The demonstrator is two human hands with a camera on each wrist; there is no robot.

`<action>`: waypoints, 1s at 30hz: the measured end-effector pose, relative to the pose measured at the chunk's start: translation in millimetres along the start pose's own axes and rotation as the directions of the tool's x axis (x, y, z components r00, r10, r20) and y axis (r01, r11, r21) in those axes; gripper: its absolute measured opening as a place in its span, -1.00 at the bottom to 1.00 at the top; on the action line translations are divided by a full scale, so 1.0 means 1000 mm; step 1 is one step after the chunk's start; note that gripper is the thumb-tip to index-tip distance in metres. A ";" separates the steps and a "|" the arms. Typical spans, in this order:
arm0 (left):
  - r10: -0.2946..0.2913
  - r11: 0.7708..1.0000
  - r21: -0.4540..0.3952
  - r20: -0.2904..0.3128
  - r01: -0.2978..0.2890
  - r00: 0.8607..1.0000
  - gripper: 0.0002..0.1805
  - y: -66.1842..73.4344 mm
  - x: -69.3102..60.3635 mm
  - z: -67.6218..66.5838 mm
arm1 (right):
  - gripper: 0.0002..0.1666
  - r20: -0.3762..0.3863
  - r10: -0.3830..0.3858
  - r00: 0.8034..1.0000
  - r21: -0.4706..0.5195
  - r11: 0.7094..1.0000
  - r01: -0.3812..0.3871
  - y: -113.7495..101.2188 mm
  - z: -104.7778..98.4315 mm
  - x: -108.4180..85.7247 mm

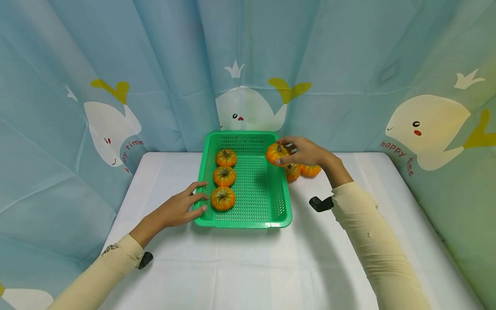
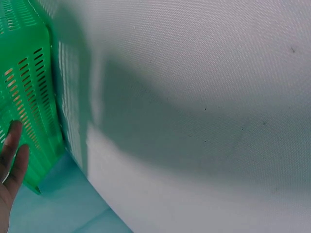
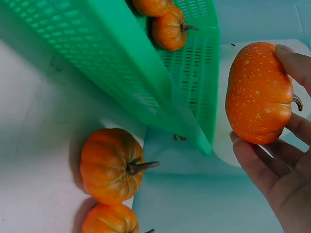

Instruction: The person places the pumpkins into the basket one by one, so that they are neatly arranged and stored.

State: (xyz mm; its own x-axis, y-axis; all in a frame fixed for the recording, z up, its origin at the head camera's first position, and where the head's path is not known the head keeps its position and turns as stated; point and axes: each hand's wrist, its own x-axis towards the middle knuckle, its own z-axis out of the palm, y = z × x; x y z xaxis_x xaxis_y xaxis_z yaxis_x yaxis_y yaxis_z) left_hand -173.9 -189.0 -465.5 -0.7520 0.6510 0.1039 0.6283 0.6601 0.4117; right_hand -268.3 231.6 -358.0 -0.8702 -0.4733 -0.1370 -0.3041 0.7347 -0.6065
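Observation:
My right hand grips a small orange pumpkin above the right rim of a green plastic basket. In the right wrist view the thumb and fingers hold that pumpkin at its sides, its stem towards the palm. Three more pumpkins stand in a column along the basket's left side: a back one, a middle one and a front one. My left hand lies at the basket's left rim, fingers spread and touching it; the left wrist view shows only some fingers by the slotted wall.
Two pumpkins sit on the white table just right of the basket, a nearer one and a farther one. A blue curtain with whale prints hangs behind the white tabletop and along its sides.

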 end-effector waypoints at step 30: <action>-0.004 1.000 -0.009 0.001 0.004 1.000 -0.63 0.002 0.000 0.000 | -0.17 0.019 -0.011 1.000 0.018 1.000 0.010 -0.010 0.026 0.047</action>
State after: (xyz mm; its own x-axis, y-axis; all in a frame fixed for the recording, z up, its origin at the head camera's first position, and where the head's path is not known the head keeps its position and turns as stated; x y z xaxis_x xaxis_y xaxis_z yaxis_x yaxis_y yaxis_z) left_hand -172.9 -188.1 -464.5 -0.7545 0.6484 0.1013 0.6232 0.6596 0.4202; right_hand -296.2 189.7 -378.5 -0.8595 -0.4900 -0.1452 -0.3061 0.7211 -0.6215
